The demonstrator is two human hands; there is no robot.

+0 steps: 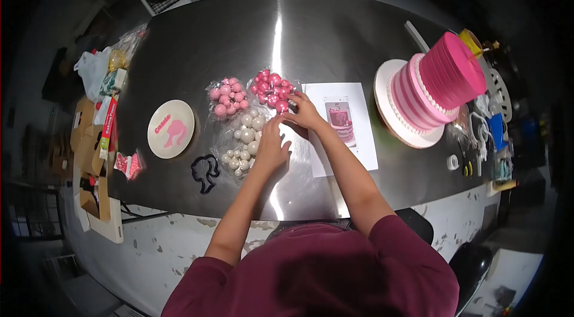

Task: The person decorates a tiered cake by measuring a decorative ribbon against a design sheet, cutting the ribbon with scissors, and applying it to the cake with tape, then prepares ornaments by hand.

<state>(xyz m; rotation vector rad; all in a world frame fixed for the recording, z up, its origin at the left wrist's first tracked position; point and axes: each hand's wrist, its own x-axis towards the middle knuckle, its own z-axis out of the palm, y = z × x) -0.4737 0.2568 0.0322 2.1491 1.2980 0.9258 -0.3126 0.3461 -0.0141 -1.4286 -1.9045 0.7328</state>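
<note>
A clear plastic bag of dark pink balls lies at the middle of the table. My right hand is at its lower edge, with fingers and thumb closed on the bag by the lowest balls. Just left of it, my left hand reaches up with fingers stretched out and thumb apart; its fingertips meet the right hand's thumb by the bag. Under and beside my left wrist is a bag of white balls in two sizes. A bag of light pink balls sits to the upper left.
A printed sheet with a cake picture lies right of my hands, before a tiered pink cake on a white board. Leftward are a round plate with pink cutouts, a black cutter, a small pink packet and boxes.
</note>
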